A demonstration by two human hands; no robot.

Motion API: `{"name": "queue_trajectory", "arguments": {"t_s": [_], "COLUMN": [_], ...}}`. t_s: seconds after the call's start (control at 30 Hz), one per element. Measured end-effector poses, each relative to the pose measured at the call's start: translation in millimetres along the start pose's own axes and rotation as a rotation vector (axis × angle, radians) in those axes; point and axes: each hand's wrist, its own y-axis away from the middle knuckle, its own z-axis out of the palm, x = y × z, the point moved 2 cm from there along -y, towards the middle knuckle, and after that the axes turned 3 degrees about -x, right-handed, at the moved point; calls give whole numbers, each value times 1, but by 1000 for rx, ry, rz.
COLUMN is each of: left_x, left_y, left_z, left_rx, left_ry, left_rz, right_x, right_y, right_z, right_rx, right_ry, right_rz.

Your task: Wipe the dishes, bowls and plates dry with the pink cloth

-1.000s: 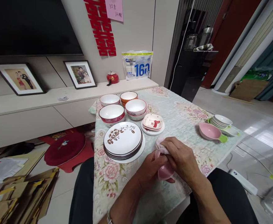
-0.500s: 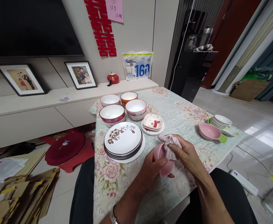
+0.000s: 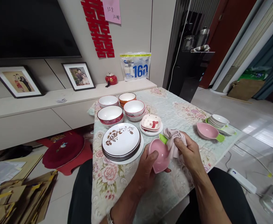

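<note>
Tilted above the tablecloth is a pink bowl (image 3: 161, 157) with a green leaf-shaped handle (image 3: 163, 138). My left hand (image 3: 148, 163) grips it by the side, thumb over the rim and fingers beneath. In my right hand (image 3: 189, 151) is a bunched pale pink cloth (image 3: 174, 141), pressed between thumb and fingers close by the green handle. Just beyond lie small rectangular dishes with a red-scarf picture (image 3: 151, 122), stacked on white plates. To the left stands a stack of white plates with a brown flower (image 3: 122, 139).
Stacked bowls (image 3: 110, 115) stand toward the table's far left. On the right are another pink bowl (image 3: 207, 130) with a green handle and several small white dishes (image 3: 218, 120). A red stool (image 3: 64, 149) and flattened cardboard (image 3: 26, 196) lie left of the table.
The pink bowl has turned so its inside faces up toward me and its green handle shows. My right hand and the cloth have shifted slightly right, off the bowl's inside toward the handle.
</note>
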Motion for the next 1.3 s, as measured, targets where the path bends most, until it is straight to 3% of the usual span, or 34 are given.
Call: {"name": "queue_trajectory", "arguments": {"t_s": [0.13, 0.27, 0.47, 0.57, 0.67, 0.77, 0.93, 1.07, 1.2, 1.3], "left_x": [-2, -1, -1, -1, -2, -3, -2, 0, 1, 0], "left_y": [1, 2, 4, 2, 0, 1, 4, 3, 2, 2], "left_z": [3, 4, 3, 2, 0, 0, 3, 3, 2, 2], "left_rx": [-23, -32, -76, -70, -38, -35, -110, -133, -118, -131], "left_ry": [-4, -17, -78, -18, 25, 28, 31, 54, 66, 47], "left_rz": [-13, -41, -52, -23, -14, -26, -71, -70, -59, -80], "right_x": [-9, -1, 16, 16, 9, 9, 22, 18, 7, 7], "right_y": [4, 4, -1, 0, 4, 7, 2, 0, 3, 5], "right_z": [22, 35, 27, 25, 27, 32, 37, 32, 24, 23], "right_rx": [-107, -62, 160, 53, -82, -35, 97, 62, -87, -67], "right_ry": [-136, -248, -432, -587, -491, -453, -639, -781, -597, -497], "right_rz": [-26, 121, 242, 309, 293, 271, 339, 417, 358, 302]}}
